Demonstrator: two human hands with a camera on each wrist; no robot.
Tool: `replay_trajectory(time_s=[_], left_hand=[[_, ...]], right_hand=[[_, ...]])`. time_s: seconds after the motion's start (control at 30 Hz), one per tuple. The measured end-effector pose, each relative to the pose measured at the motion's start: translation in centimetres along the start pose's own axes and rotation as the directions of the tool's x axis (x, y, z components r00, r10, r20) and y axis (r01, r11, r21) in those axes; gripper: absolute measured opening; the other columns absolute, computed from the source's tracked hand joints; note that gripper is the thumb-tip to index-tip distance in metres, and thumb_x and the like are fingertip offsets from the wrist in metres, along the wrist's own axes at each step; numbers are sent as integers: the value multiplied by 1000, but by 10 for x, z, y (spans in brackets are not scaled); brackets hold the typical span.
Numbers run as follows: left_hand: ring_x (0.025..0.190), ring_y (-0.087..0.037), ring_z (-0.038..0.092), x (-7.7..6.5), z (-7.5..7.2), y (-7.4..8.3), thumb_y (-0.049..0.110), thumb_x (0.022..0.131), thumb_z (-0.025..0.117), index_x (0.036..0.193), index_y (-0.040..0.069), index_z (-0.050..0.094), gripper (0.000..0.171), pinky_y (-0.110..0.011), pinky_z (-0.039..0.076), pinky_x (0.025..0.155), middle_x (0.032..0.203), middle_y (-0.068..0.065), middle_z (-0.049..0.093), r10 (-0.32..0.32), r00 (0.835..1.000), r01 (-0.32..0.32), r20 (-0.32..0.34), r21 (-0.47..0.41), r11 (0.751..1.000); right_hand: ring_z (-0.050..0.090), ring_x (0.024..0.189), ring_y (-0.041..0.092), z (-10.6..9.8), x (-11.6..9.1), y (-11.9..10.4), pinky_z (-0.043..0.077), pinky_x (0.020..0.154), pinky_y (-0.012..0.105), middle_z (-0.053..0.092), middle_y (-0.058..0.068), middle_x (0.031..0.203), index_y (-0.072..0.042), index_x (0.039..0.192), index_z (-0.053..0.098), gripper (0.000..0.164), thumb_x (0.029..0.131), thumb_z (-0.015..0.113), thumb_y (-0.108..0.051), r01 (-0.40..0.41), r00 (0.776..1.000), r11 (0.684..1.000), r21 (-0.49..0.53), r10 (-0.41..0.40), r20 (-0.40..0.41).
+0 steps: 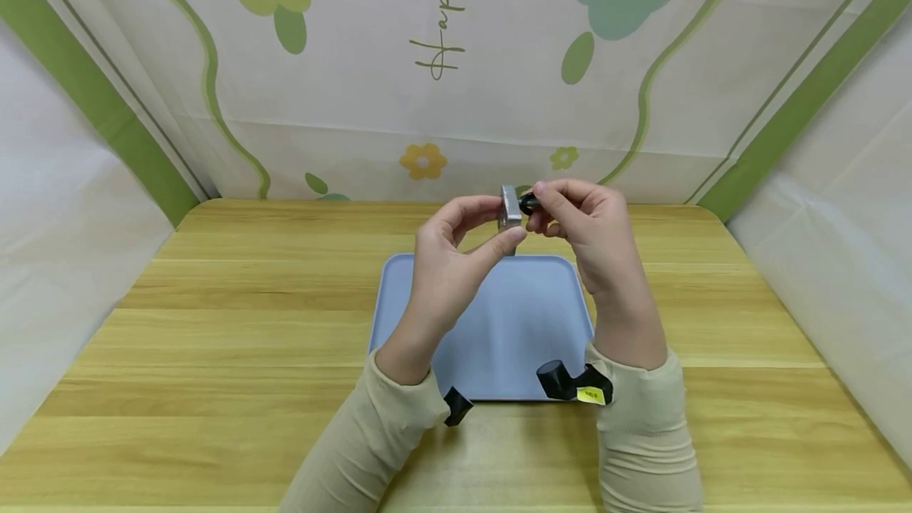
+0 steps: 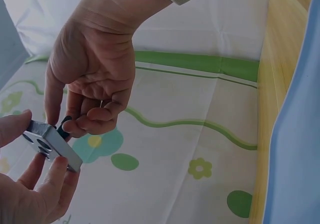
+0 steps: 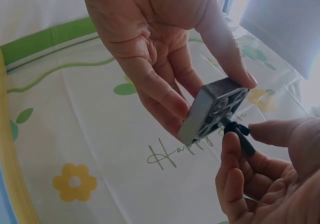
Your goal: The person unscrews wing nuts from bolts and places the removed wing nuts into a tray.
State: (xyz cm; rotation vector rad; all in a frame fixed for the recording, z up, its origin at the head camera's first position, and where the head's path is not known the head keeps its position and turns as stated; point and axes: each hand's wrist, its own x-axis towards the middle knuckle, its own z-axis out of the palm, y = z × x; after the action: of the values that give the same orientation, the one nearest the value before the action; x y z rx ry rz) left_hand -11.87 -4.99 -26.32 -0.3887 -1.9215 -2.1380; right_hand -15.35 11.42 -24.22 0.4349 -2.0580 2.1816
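Observation:
My left hand grips a square grey metal block by its edges, thumb on one side and fingers on the other. Round holes show in one face of the block in the left wrist view; the opposite face is recessed. A threaded bolt sticks out of that recessed face, with a black wing nut on it. Thumb and fingers of my right hand pinch the wing nut close to the block. Both hands are raised above the far edge of the tray.
A light blue tray lies on the wooden table beneath my forearms. Behind the table hangs a white cloth with printed flowers, and pale cloth walls stand at both sides. Black camera mounts sit on the wrists.

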Motion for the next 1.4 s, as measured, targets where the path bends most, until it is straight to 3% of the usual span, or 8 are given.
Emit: replay_trajectory(time_s=[0.53, 0.77, 1.23, 1.4], left_hand=[[113, -17, 63, 1, -2, -1, 5, 84, 78, 116, 1, 66, 34, -31, 61, 85, 118, -11, 66, -5, 1000, 5, -20, 8, 1000], [113, -17, 63, 1, -2, 0, 5, 84, 79, 116, 1, 66, 35, -32, 61, 86, 118, -11, 66, -11, 1000, 11, -23, 10, 1000], [113, -17, 62, 2, -1, 1, 5, 84, 79, 116, 0, 66, 34, -31, 61, 85, 118, -11, 67, -11, 1000, 11, -26, 0, 1000], [112, -17, 63, 3, -1, 0, 5, 84, 79, 115, 0, 66, 34, -31, 61, 85, 117, -12, 67, -8, 1000, 8, -27, 3, 1000]], right_hand=[[69, 82, 9, -4, 0, -1, 58, 78, 20, 73, -6, 85, -23, 87, 77, 28, 95, 62, 0, -2, 996, 1000, 10, 1, 86], [67, 88, 11, -6, 0, 1, 57, 85, 22, 72, -6, 93, -17, 97, 76, 25, 91, 65, 4, 38, 991, 999, 36, -42, 125], [62, 97, 15, -3, 1, 2, 53, 86, 23, 66, -4, 98, -16, 99, 69, 32, 87, 66, 13, 129, 987, 990, -50, -124, 106], [62, 93, 14, -3, 2, 3, 54, 83, 23, 66, -4, 97, -18, 99, 71, 32, 89, 63, 12, 152, 985, 988, -20, -149, 86]])
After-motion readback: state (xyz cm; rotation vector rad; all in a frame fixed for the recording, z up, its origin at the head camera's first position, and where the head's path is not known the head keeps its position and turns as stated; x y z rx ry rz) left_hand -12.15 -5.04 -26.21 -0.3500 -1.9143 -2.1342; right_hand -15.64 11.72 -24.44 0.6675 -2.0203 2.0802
